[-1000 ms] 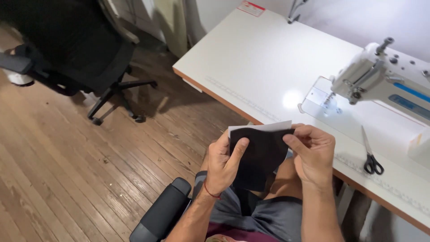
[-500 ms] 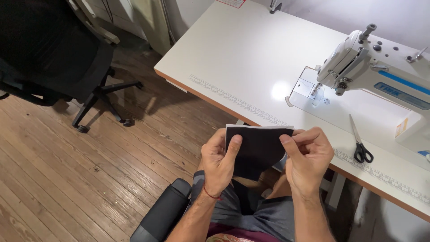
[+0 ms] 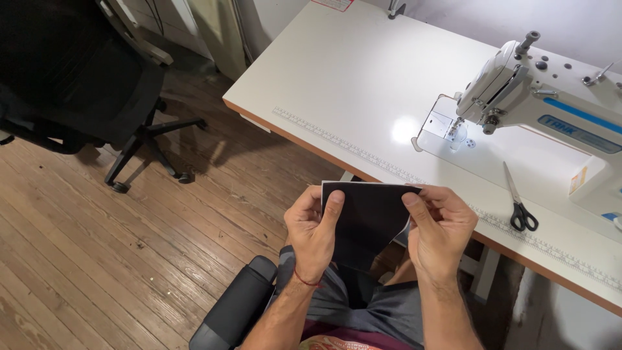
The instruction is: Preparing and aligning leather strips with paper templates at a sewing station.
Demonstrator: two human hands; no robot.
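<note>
A piece of black fabric (image 3: 367, 223) with a thin white edge along its top hangs in front of me, above my lap. My left hand (image 3: 312, 233) pinches its upper left corner, thumb on the front. At the upper right corner my right hand (image 3: 439, 232) grips it the same way. The cloth hangs just short of the near edge of the white sewing table (image 3: 350, 84). A red string circles my left wrist.
A white sewing machine (image 3: 538, 97) stands on the table at the right, its lamp lighting the needle plate. Black-handled scissors (image 3: 518, 204) lie near the ruler strip on the table's front edge. A black office chair (image 3: 78, 84) stands on the wooden floor at left.
The view has shifted so the table and machine sit higher and further right. Both hands still hold the black fabric, now pulled flatter, with its top edge straighter.
</note>
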